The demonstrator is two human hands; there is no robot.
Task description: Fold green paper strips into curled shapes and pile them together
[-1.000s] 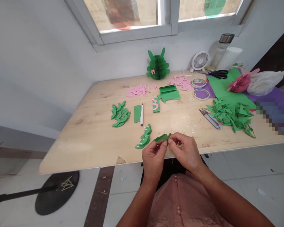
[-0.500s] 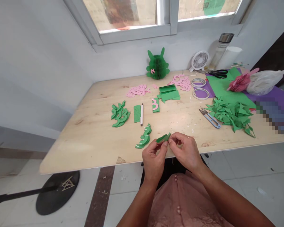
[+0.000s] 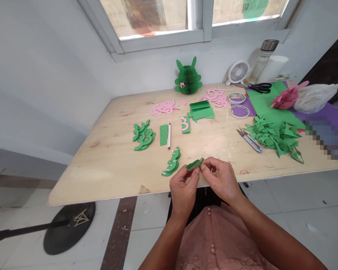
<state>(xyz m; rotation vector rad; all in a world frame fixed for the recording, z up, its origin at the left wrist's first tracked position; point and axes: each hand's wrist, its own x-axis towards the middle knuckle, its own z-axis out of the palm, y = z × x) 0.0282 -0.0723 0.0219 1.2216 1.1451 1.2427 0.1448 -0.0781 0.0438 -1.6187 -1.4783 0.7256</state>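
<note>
At the table's near edge, my left hand [image 3: 184, 187] pinches a green paper cutout [image 3: 193, 164] between thumb and fingers. My right hand [image 3: 218, 176] meets it from the right, its thumb and fingertips closed on the cutout's right end. The fingers hide part of the paper. Just left of my hands lies a stack of scalloped green paper pieces [image 3: 171, 163] with small white strips on them. Beyond that are a white pen [image 3: 169, 135] and a green paper rectangle [image 3: 163, 135].
Left of the pen sits a pile of green cutouts [image 3: 145, 137]. Thread snips [image 3: 250, 141] lie beside green scraps [image 3: 276, 135] on the right. Pink cutouts [image 3: 165, 108], tape rolls [image 3: 239, 111], a green honeycomb paper figure [image 3: 188, 78] and a small fan [image 3: 238, 72] stand farther back.
Both hands keep nearly the same pose on the green paper cutout. The whole view has shifted very slightly; nothing on the table has visibly moved.
</note>
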